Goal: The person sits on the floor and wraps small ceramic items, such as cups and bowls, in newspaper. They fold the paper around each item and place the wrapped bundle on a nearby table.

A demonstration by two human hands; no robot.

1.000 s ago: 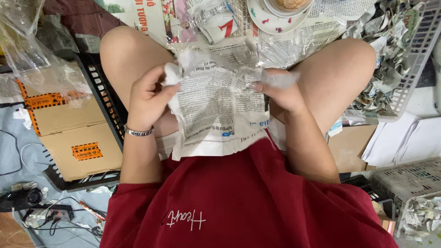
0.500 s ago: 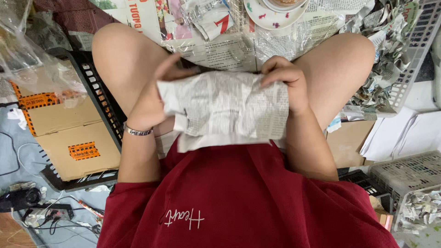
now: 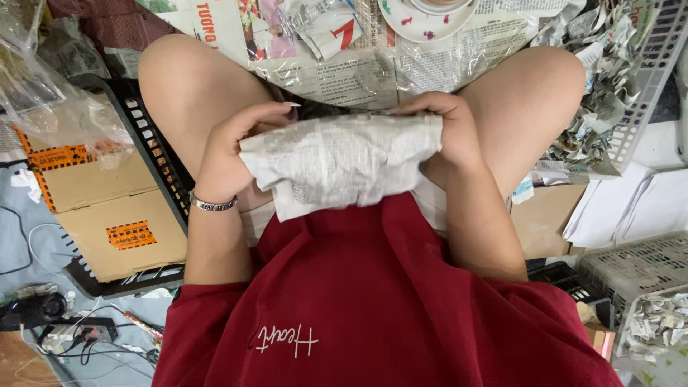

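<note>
- Centrally, a newspaper-wrapped bundle (image 3: 340, 163) is held across the lap of a seated person in a red shirt (image 3: 387, 301), between two bare knees.
- Left hand (image 3: 231, 154), with a silver bracelet (image 3: 212, 204) at the wrist, cups the bundle's left end; its fingers curl over the top edge, so the grip is closed on the paper.
- Right hand (image 3: 444, 136) clamps the bundle's right end, fingers folded down over the top corner and pressing the paper in.
- The bundle's lower edge hangs loose and ragged, just touching the shirt; its top edge is a straight fold running from hand to hand.
- Beyond the knees, flat newspaper sheets (image 3: 358, 72) cover the floor, with a white patterned plate (image 3: 426, 21) at the upper edge of the view.
- A black plastic crate (image 3: 154, 150) lies just beside the left thigh, holding flattened cardboard (image 3: 107, 215) with orange labels; crumpled clear plastic bags (image 3: 57, 100) lie over its far corner.
- A pale plastic basket (image 3: 645, 79) full of crumpled newspaper scraps (image 3: 588, 107) sits close to the right knee.
- White paper sheets (image 3: 623, 208) and a second basket (image 3: 631, 269) crowd the right side.
- Cables and small tools (image 3: 79, 333) lie at the lower left.
- Open room is tight: only the gap between the knees, above the lap, is free.
</note>
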